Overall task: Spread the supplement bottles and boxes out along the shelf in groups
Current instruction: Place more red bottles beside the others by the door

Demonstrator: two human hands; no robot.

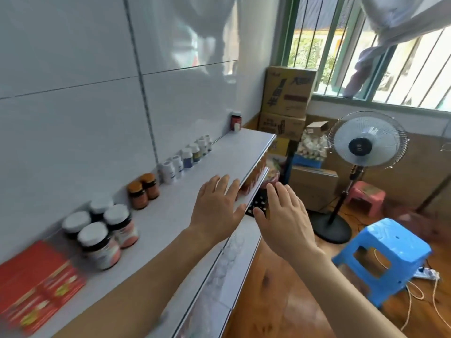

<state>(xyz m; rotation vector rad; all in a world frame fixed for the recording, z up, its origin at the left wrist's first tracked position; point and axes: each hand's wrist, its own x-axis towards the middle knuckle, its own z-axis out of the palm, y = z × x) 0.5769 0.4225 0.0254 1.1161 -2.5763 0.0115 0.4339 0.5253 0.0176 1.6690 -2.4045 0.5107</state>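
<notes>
This looks like a small shop's stockroom or back room. A white shelf fixed to a tiled wall carries goods in groups: red boxes nearest, dark white-lidded bottles, amber jars and white bottles further along. At the far end, printed cardboard cartons are stacked beneath a barred window. A pedestal fan and plastic stools stand on the wooden floor to the right

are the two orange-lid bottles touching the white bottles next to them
Apart. The head view shows bare shelf between the orange-lid bottles and the nearest white bottles.
</notes>
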